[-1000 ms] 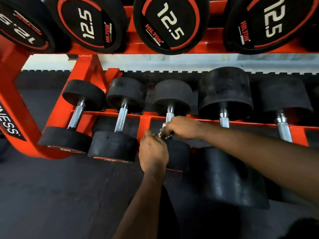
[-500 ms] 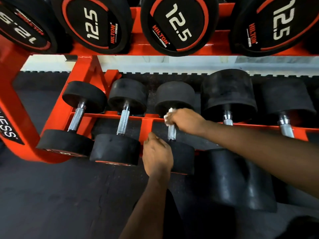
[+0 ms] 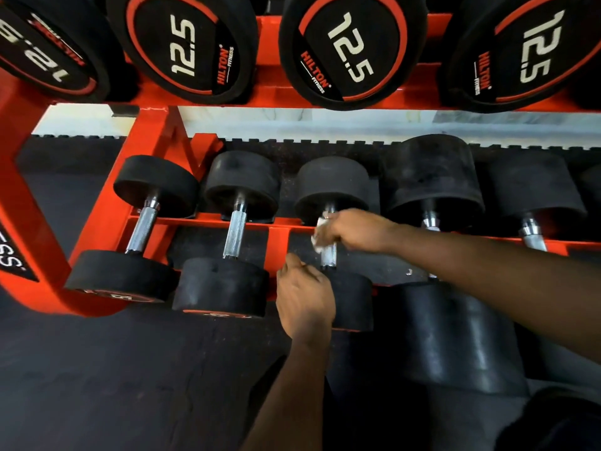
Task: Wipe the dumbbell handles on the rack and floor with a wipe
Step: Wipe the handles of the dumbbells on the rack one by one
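On the rack (image 3: 104, 216), right hand (image 3: 354, 227) wraps wipe (image 3: 320, 236) round handle (image 3: 328, 255); left hand (image 3: 305, 297) braces head (image 3: 353, 301), grip unclear. Stroke full length.

- Black round "12.5" dumbbells (image 3: 353, 50) are ranged along the upper shelf of the orange steel rack (image 3: 107, 219).
- Below them, black rubber-headed dumbbells (image 3: 234, 234) are laid side by side across the lower rails.
- The chrome handle (image 3: 328, 257) of the third from the left is gripped by the right hand (image 3: 354, 227) through a white wipe (image 3: 320, 236).
- The left hand (image 3: 305, 297) is placed at its near head.
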A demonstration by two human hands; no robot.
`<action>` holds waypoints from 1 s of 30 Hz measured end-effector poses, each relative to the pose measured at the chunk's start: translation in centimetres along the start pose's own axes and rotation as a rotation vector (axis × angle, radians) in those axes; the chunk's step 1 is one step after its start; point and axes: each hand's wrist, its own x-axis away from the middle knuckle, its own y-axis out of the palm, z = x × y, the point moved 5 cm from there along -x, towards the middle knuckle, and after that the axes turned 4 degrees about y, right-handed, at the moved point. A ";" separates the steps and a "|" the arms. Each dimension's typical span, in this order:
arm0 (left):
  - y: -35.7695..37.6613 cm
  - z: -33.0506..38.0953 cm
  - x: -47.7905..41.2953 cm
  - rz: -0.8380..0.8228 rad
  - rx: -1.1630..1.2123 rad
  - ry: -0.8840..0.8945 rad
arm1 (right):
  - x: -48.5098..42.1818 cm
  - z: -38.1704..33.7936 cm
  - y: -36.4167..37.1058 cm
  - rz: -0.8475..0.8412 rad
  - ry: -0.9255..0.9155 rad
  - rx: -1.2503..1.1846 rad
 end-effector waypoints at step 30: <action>-0.7 -0.8 0.3 0.050 0.180 -0.031 | 2.5 0.8 5.8 0.535 0.947 -0.985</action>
